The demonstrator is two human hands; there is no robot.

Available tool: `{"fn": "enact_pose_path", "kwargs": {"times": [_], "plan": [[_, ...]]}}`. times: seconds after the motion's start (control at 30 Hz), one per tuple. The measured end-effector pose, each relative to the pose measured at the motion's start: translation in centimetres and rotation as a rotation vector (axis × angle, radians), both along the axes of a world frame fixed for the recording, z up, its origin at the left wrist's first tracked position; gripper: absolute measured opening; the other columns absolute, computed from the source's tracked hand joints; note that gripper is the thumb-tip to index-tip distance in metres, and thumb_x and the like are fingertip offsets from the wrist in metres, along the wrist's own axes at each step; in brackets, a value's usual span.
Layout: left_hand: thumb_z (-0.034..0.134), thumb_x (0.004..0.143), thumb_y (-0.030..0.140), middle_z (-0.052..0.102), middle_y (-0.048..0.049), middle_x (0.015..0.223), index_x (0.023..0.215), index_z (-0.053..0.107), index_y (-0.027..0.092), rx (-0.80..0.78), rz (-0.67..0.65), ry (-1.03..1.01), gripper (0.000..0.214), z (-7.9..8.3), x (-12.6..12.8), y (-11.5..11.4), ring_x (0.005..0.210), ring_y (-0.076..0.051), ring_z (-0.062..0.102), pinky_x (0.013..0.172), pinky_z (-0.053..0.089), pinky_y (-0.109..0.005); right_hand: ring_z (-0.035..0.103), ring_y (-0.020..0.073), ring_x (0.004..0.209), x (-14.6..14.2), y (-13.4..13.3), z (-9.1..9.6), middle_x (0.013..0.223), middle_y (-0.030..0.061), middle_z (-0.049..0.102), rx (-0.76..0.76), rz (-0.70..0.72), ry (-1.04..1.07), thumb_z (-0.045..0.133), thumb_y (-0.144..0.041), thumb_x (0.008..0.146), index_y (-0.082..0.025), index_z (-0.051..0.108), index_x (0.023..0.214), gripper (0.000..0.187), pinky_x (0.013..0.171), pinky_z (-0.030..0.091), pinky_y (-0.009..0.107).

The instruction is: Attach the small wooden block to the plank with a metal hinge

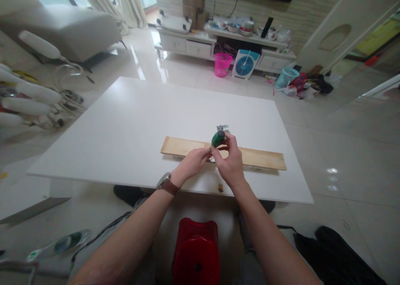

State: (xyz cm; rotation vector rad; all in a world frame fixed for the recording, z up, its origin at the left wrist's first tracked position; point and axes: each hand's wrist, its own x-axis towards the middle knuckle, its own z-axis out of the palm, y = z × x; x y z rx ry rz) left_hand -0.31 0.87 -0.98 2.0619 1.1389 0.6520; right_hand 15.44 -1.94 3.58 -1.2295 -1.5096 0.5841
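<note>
A long, narrow wooden board (264, 156) lies across the white table (150, 110), near its front edge. My right hand (230, 164) is closed around a screwdriver with a green handle and dark end (218, 139), held tilted above the board's middle. My left hand (194, 163), with a watch on the wrist, meets the right one just below the handle. Its fingers are pinched together; what they hold is hidden. Something shiny shows under the hands at the board's front edge. Just behind the screwdriver is a small patch with black markings (223, 128). A small brass-coloured piece (220, 188) sits at the table's front edge.
A red plastic stool (196, 251) stands below the table edge, between my legs. Beyond the table are a pink basket (223, 65), a blue and white fan (245, 64) and a low white cabinet (200, 49). A plastic bottle (67, 243) lies at lower left.
</note>
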Motion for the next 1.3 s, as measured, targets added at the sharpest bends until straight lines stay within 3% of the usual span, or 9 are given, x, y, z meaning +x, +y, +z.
{"fn": "enact_pose_path", "kwargs": {"times": [0.13, 0.23, 0.37, 0.5, 0.83, 1.0, 1.13, 1.3], "plan": [[0.053, 0.101, 0.014, 0.082, -0.0141, 0.100, 0.094, 0.076, 0.016, 0.009, 0.048, 0.086, 0.025, -0.4, 0.3, 0.0, 0.098, -0.028, 0.077, 0.087, 0.056, -0.033, 0.069, 0.0200, 0.087, 0.2, 0.3, -0.3, 0.096, 0.0003, 0.071, -0.101, -0.034, -0.021, 0.078, -0.030, 0.081, -0.026, 0.063, 0.118, 0.040, 0.081, 0.062, 0.038], [0.051, 0.099, 0.010, 0.082, -0.0129, 0.100, 0.094, 0.076, 0.016, 0.006, 0.040, 0.082, 0.026, -0.3, 0.3, 0.0, 0.096, -0.027, 0.077, 0.085, 0.056, -0.033, 0.068, 0.0199, 0.080, 0.2, 0.4, -0.7, 0.085, -0.0024, 0.069, -0.170, -0.072, -0.036, 0.078, -0.029, 0.080, -0.026, 0.063, 0.113, 0.036, 0.080, 0.060, 0.038], [0.050, 0.094, 0.006, 0.083, -0.0113, 0.100, 0.095, 0.077, 0.017, -0.014, 0.041, 0.064, 0.029, -0.1, 0.2, 0.1, 0.095, -0.026, 0.078, 0.085, 0.056, -0.032, 0.070, 0.0210, 0.083, -0.1, 0.5, -1.2, 0.087, -0.0025, 0.071, -0.212, -0.059, -0.045, 0.080, -0.024, 0.076, -0.027, 0.062, 0.117, 0.045, 0.082, 0.059, 0.038], [0.051, 0.097, 0.010, 0.084, -0.0122, 0.105, 0.099, 0.079, 0.017, -0.025, 0.027, 0.040, 0.029, -0.1, 0.1, 0.1, 0.099, -0.027, 0.079, 0.089, 0.057, -0.033, 0.069, 0.0208, 0.075, -0.2, 0.6, -1.7, 0.078, -0.0044, 0.069, -0.287, -0.063, -0.013, 0.080, -0.026, 0.078, -0.026, 0.061, 0.115, 0.041, 0.076, 0.057, 0.037], [0.054, 0.097, 0.013, 0.084, -0.0107, 0.100, 0.091, 0.079, 0.017, -0.072, 0.003, -0.010, 0.026, 0.4, -0.1, 0.3, 0.097, -0.026, 0.078, 0.088, 0.055, -0.032, 0.074, 0.0226, 0.078, 0.0, 0.4, -2.4, 0.082, -0.0010, 0.077, -0.243, -0.053, -0.053, 0.071, -0.020, 0.082, -0.027, 0.063, 0.124, 0.043, 0.075, 0.057, 0.036], [0.054, 0.095, 0.009, 0.084, -0.0104, 0.096, 0.093, 0.079, 0.016, -0.080, 0.027, -0.025, 0.026, 0.3, -0.1, 0.3, 0.092, -0.025, 0.078, 0.085, 0.055, -0.031, 0.075, 0.0214, 0.081, -0.1, 0.6, -3.0, 0.088, 0.0007, 0.078, -0.193, 0.001, 0.030, 0.073, -0.027, 0.083, -0.026, 0.065, 0.111, 0.029, 0.078, 0.064, 0.038], [0.053, 0.092, 0.005, 0.084, -0.0106, 0.097, 0.093, 0.079, 0.016, -0.062, 0.047, -0.005, 0.028, 0.0, 0.0, 0.2, 0.095, -0.025, 0.077, 0.088, 0.055, -0.031, 0.074, 0.0203, 0.074, -0.1, 0.6, -3.1, 0.079, -0.0021, 0.073, -0.229, -0.050, 0.052, 0.078, -0.032, 0.080, -0.026, 0.062, 0.099, 0.026, 0.069, 0.063, 0.034], [0.056, 0.096, 0.009, 0.083, -0.0090, 0.098, 0.097, 0.080, 0.017, -0.068, 0.025, -0.042, 0.025, 0.1, -0.1, 0.2, 0.092, -0.023, 0.077, 0.085, 0.055, -0.029, 0.075, 0.0221, 0.075, 0.1, 0.2, -2.9, 0.077, -0.0018, 0.076, -0.234, -0.085, 0.024, 0.077, -0.028, 0.080, -0.026, 0.062, 0.100, 0.025, 0.074, 0.060, 0.036]]}}
